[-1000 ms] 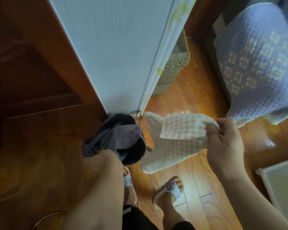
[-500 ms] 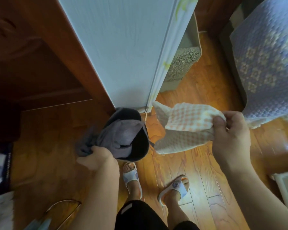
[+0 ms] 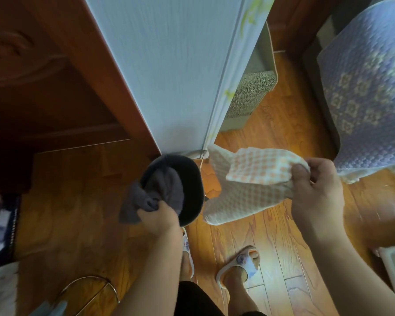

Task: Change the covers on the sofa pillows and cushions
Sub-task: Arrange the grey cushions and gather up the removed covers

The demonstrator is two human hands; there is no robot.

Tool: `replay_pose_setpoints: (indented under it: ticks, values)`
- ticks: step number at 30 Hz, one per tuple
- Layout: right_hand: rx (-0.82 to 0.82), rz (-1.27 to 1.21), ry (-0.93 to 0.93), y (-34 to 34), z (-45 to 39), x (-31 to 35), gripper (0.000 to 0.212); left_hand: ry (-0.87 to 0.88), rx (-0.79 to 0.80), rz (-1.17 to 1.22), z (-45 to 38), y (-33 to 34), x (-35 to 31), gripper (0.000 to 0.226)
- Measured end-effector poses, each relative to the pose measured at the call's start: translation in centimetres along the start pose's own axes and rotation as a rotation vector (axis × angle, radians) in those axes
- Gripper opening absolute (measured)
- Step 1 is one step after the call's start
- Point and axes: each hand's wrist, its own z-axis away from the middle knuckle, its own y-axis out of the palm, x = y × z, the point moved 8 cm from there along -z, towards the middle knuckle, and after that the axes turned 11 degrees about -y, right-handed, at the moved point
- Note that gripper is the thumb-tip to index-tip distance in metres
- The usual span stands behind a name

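- Cream cloth with an orange check pattern, the checked cover (image 3: 249, 185), hangs in the air in front of the person, above the wooden floor (image 3: 271, 238) and just below the foot of a pale blue panel (image 3: 169, 65).
- Its upper right edge is pinched in the right hand (image 3: 317, 192); the thumb lies over the folded top layer and the fingers are curled shut behind it.
- Beside it, to the left, the left hand (image 3: 160, 217) is closed tight on a bunched grey cloth (image 3: 155, 192).
- That grey cloth hangs partly over a round black item (image 3: 189, 188); I cannot tell what it is.
- Both feet wear white slippers (image 3: 242, 265) and stand on the floor below the hands.
- At the upper right sits a cushion in a blue quilted cover (image 3: 365, 87), well apart from the checked cover.
- Dark red-brown wooden furniture (image 3: 55, 76) fills the left side.
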Motion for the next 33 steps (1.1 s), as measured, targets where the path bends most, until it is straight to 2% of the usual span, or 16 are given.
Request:
replay_pose_setpoints:
  ticks: [4,7,13,17,19,21,23,25,27,28,29,30,31,32,33]
  values:
    - [0.003,0.003,0.002,0.0,0.3,-0.2,0.010,-0.063,0.130,0.019,3.0,3.6,2.6,0.047]
    - [0.013,0.000,0.012,0.1,0.4,-0.5,0.011,-0.129,0.163,0.048,3.1,5.8,4.3,0.039]
    - [-0.004,0.043,0.018,1.1,0.0,-1.5,0.009,-0.382,0.323,0.364,3.0,10.6,5.1,0.040]
    - [0.019,0.039,0.036,2.5,0.1,-2.0,0.017,-0.257,0.367,0.264,3.6,13.0,3.0,0.039]
    - [0.024,0.015,0.032,3.0,-0.2,-2.1,0.016,-0.225,0.310,0.197,1.5,12.3,1.5,0.032]
    - [0.033,0.008,0.031,3.4,-0.4,-2.2,0.011,-0.265,0.235,0.090,-2.4,10.5,1.0,0.031]
    - [0.045,0.001,0.027,4.2,-0.6,-2.3,0.008,-0.354,0.270,0.051,-5.9,8.4,1.2,0.023]
    - [0.058,-0.015,0.025,5.4,-0.6,-2.2,0.007,-0.412,0.291,-0.172,-8.4,6.5,2.0,0.037]
    - [0.088,-0.038,0.019,6.7,-0.5,-2.0,0.006,-0.162,0.347,-0.665,-8.7,6.1,1.0,0.079]
    - [0.110,-0.053,0.020,7.6,-0.4,-1.7,0.005,0.093,0.453,-0.809,-7.1,7.0,-0.2,0.099]
    - [0.148,-0.071,0.022,8.5,-0.2,-1.4,0.004,0.310,0.644,-0.869,-3.6,7.8,-1.1,0.112]
    - [0.204,-0.090,0.018,9.7,0.3,-0.9,0.005,0.454,0.849,-0.885,0.7,8.0,-1.6,0.119]
    - [0.274,-0.114,0.012,11.1,0.9,-0.1,0.007,0.585,0.999,-0.897,4.9,7.7,-2.3,0.120]
    - [0.357,-0.141,0.010,12.6,1.7,0.7,0.008,0.689,1.075,-0.898,7.5,7.2,-2.4,0.109]
    - [0.455,-0.168,0.006,14.2,2.7,1.6,0.009,0.763,1.119,-0.900,9.1,6.5,-2.4,0.088]
